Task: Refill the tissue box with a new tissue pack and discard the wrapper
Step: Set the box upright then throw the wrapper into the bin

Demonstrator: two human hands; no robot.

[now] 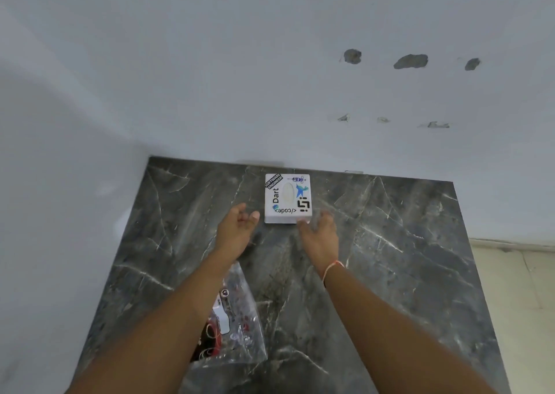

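A white square tissue box [287,198] covered in stickers, with an oval slot on top, stands on the dark marble counter [390,258] near the wall. My left hand [238,228] hovers just left of the box's near corner, fingers apart and holding nothing. My right hand [319,234] is at the box's near right corner, fingers spread, fingertips touching or almost touching it. A clear plastic wrapper [237,318] with red and black print lies flat on the counter under my left forearm, partly hidden by it.
A pale wall rises behind and to the left of the counter, with chipped patches [410,61] at the upper right. Beige floor tiles [516,276] show past the counter's right edge.
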